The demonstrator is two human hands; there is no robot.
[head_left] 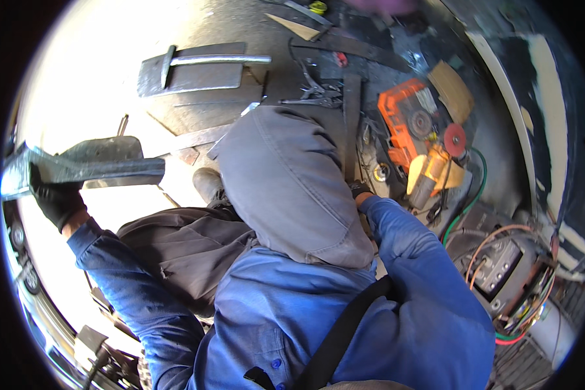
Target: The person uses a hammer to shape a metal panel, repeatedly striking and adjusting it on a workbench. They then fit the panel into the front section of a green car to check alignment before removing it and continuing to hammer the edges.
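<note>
My left hand (55,198), in a black glove, is closed around a bent piece of sheet metal (120,170) at the left. The piece is long and channel-like, with its far end pointing right. My right hand (359,189), also gloved in black, shows only in part beside my raised knee; its fingers are hidden. Near it a long dark flat metal bar (351,123) lies on the floor. Ahead, a hammer (221,59) with a shiny metal handle rests on a flat metal plate (208,79).
Locking pliers (315,97) lie beyond my knee. To the right are an orange case (389,107), an angle grinder (429,179) with a red disc (455,138), a green hose (476,195) and a grey machine with cables (497,276). A painted panel (543,117) stands at far right.
</note>
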